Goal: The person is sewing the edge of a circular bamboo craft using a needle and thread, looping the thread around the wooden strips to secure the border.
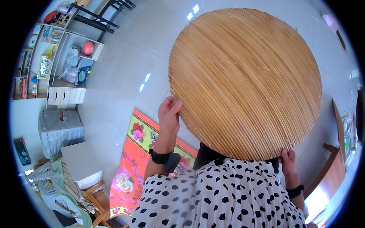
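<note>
A large round mat of woven bamboo or straw slats [245,81] with a stitched edge fills the upper right of the head view, held up in front of my body. My left hand [169,114] grips its left edge, thumb on the face. My right hand [289,161] holds the lower right edge, beside a small loop on the rim; part of that hand is hidden behind the mat. Both wrists wear black bands, and my polka-dot clothing shows below the mat.
A flowered mat [127,178] lies on the tiled floor [114,79] beneath. Shelves [57,83], a silver-covered box [61,131] and a wooden chair with draped cloth [95,193] line the left. Black metal legs [99,22] stand at the upper left; wooden furniture [327,167] stands at the right.
</note>
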### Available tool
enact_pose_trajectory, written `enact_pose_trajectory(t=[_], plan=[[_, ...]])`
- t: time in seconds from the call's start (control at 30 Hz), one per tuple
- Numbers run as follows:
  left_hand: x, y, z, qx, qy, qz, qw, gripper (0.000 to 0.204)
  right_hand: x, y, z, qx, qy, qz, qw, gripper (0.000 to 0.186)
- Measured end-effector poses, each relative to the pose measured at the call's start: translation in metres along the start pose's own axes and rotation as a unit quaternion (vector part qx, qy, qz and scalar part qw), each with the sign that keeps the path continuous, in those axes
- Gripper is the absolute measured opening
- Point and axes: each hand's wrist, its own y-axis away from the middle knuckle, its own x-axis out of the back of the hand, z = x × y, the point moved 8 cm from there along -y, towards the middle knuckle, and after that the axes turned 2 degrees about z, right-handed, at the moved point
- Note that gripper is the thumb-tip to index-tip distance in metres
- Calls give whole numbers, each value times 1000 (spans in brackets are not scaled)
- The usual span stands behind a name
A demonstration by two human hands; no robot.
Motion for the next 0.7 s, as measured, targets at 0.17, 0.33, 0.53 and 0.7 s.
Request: enact_pose_trajectory(t=[0.17, 0.33, 0.53, 0.7], plan=[[14, 15, -10, 7, 47, 18, 999, 21, -2, -1, -9, -5, 38, 14, 999, 32], [21, 24, -19, 34, 74, 4, 997, 32, 1, -4, -8, -27, 50, 11, 998, 26], [24, 21, -32, 62, 97, -38, 993, 47, 3, 0, -16, 4, 85, 1, 996, 26], [30, 16, -50, 84, 111, -74, 987, 56, -8, 8, -33, 42, 82, 32, 995, 27]])
